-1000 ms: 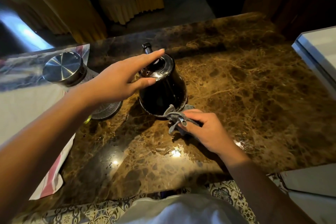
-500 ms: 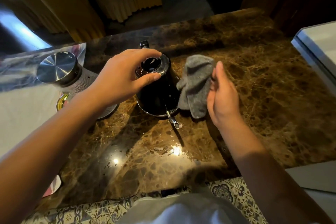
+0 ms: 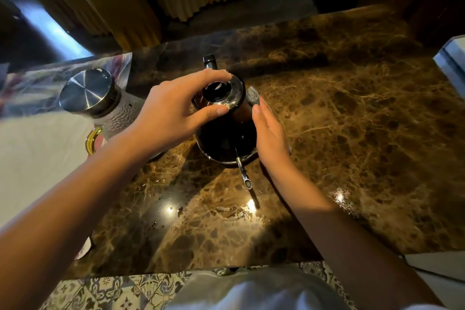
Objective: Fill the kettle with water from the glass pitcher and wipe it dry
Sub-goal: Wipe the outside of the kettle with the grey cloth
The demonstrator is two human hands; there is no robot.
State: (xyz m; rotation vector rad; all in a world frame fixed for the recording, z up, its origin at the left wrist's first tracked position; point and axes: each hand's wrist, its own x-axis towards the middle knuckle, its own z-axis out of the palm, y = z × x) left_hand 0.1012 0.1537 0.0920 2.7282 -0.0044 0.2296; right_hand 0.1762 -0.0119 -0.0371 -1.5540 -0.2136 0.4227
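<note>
The kettle (image 3: 226, 131) stands on the bench (image 3: 352, 133); the pitcher (image 3: 100, 103) sits left of the kettle; a cloth (image 3: 252, 95) lies against the kettle's right side.

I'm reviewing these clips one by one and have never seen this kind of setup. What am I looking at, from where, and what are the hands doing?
There is no machine: a person works bare-handed, filmed by a camera on their own head, looking down. On the brown marble counter stands a black kettle, its thin spout pointing toward the person. The left hand has its grip on the kettle's top, steadying it. The right hand presses a grey cloth, mostly hidden behind it, against the kettle's side. To the left stands the glass pitcher with a metal lid.
</note>
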